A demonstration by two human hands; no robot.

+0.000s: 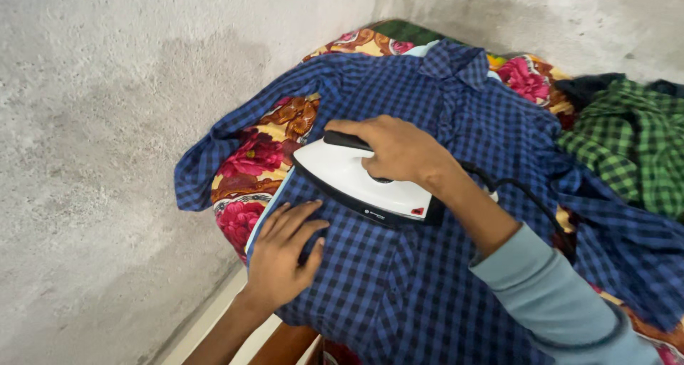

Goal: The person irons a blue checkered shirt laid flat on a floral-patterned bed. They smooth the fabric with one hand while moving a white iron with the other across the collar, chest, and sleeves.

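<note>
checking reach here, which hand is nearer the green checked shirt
Right. The right hand grips the iron, closer to the green checked shirt; the left hand presses the blue shirt farther away.

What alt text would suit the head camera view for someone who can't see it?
A right hand grips a white iron on a blue checked shirt while the left hand presses the fabric flat. Under it lies a floral cloth; a green checked garment sits to the right.

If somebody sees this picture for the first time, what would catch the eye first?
First, the white iron in the middle, with the right hand closed on its black handle, standing on a blue checked shirt. The left hand presses flat on the shirt beside it. A bright floral cloth lies beneath, a green checked shirt at right.
</note>
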